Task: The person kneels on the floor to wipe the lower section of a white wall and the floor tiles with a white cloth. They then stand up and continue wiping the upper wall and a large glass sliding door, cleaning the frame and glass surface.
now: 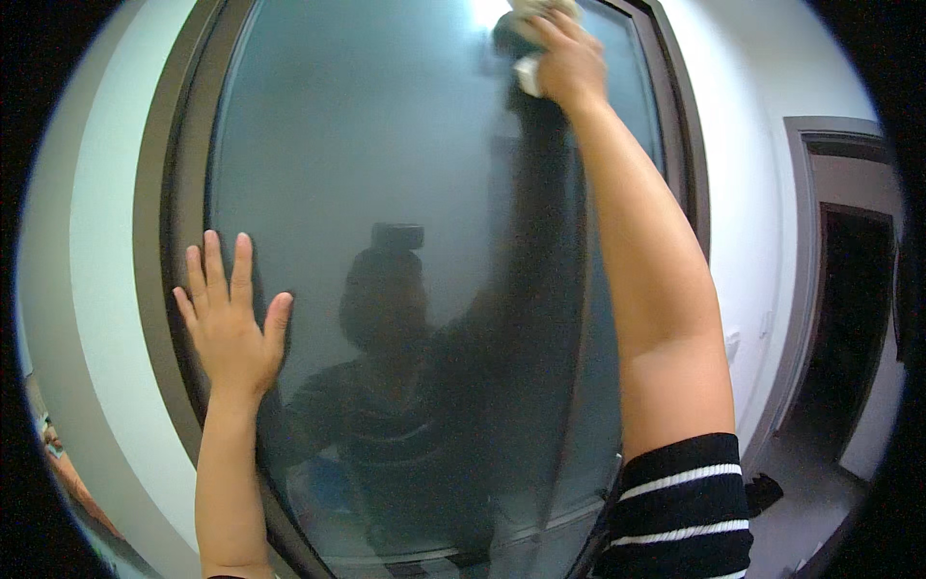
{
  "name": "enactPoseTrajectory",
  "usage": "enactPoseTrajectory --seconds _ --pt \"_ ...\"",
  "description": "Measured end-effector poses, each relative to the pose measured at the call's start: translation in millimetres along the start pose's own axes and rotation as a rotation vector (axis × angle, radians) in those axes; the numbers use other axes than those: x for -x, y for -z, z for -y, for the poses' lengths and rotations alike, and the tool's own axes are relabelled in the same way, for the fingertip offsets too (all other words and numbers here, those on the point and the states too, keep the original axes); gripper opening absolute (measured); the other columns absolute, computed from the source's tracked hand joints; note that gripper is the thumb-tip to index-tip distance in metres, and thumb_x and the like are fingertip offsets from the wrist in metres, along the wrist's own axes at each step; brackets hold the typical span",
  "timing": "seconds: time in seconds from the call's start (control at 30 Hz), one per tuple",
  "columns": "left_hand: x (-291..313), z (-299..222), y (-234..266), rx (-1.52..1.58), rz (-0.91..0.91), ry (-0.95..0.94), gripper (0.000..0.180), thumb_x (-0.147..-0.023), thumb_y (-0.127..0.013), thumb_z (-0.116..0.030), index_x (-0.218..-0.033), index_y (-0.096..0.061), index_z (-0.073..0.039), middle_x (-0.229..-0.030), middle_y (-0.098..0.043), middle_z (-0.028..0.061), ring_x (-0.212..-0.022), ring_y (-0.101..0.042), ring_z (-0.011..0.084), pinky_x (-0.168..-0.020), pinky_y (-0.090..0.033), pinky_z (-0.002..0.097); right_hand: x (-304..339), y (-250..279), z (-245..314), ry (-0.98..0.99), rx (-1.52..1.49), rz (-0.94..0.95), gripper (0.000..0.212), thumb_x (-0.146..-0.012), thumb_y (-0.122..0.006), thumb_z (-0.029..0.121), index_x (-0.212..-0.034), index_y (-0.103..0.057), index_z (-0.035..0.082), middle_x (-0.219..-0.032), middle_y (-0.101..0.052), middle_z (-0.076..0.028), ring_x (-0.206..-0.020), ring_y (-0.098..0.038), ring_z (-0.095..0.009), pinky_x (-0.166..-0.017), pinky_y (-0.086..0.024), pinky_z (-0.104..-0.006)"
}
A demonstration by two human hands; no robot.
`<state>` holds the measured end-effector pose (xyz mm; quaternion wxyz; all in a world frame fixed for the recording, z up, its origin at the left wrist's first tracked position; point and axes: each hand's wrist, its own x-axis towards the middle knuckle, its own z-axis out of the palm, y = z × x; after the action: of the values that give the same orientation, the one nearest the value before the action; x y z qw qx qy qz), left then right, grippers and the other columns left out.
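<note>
A dark, glossy glass door panel (405, 164) in a brown frame (164, 174) stands upright before me. High at its right, my right hand (574, 63) is closed on a crumpled beige cloth (542, 12), pressed against the glass. A whitish part shows below the fingers, and the picture's top edge cuts off some of the cloth. Lower on the left, my left hand (227, 323) rests flat with its fingers spread, across the frame's inner edge and the glass. It holds nothing.
White wall (743, 212) flanks the frame. Farther right, a grey-framed doorway (799, 251) leads to a dark opening. A small black object (764, 494) lies low beside my striped right sleeve (680, 502). The glass mirrors my dark outline.
</note>
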<state>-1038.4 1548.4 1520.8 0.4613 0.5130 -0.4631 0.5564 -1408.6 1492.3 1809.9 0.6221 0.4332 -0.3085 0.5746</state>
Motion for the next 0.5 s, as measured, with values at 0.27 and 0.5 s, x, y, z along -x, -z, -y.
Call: enactPoseTrajectory --seconds 0.27,0.5 --pt "-6 -9 -27 0.126 -0.060 0.045 0.061 -0.096 -0.045 -0.046 -0.149 -0.033 -0.018 -0.158 -0.021 0.0139 -0.147 -0.012 0.0349 -0.109 -0.005 0.0674 227 98 63 0.528 0.191 0.079 0.032 -0.078 -0.058 0.015 -0.109 -0.061 0.009 -0.100 -0.059 -0.014 -0.092 -0.058 -0.034 -0.076 -0.047 -0.0526" --pt "44 -134 5 0.615 0.199 -0.471 0.073 -0.083 -0.060 -0.054 -0.143 -0.043 -0.016 -0.155 -0.023 0.0215 -0.144 -0.016 0.0429 -0.110 -0.004 0.0664 407 227 65 1.033 -0.701 0.573 0.042 -0.087 -0.054 0.028 -0.127 -0.058 0.017 -0.123 -0.057 -0.001 -0.119 -0.050 -0.025 -0.082 -0.046 -0.0423"
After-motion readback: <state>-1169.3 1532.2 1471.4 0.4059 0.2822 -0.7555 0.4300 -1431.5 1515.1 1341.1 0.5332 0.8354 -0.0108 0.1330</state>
